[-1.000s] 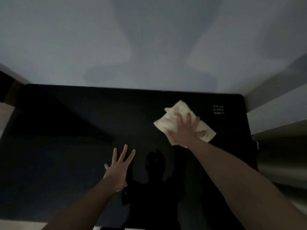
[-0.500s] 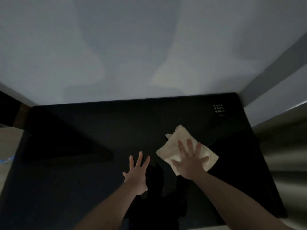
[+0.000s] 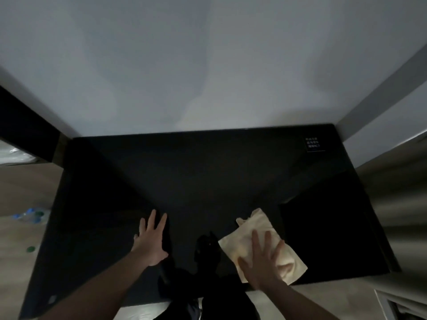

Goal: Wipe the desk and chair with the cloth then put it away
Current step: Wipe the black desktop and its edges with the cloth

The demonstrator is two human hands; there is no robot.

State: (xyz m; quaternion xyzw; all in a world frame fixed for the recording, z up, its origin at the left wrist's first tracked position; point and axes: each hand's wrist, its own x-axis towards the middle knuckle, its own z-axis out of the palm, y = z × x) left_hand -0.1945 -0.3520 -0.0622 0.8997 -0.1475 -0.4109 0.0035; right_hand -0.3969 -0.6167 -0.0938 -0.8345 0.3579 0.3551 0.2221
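A glossy black desk (image 3: 208,172) fills the middle of the view, set against a pale wall. A cream cloth (image 3: 258,229) lies crumpled near the desk's front right edge. My right hand (image 3: 262,262) presses flat on the cloth with fingers spread. My left hand (image 3: 151,241) rests flat on the bare desk surface to the left of the cloth, fingers straight. No chair is in view.
A small label with white text (image 3: 312,143) sits at the desk's back right corner. Plastic bottles (image 3: 30,214) and a green cap (image 3: 30,249) lie on the wooden floor at left. A curtain (image 3: 397,204) hangs at the right. White furniture edge (image 3: 392,303) shows at bottom right.
My right hand has dragged the cloth from the back right toward the front edge of the desk. My left hand stays flat on the desk as the view tilts.
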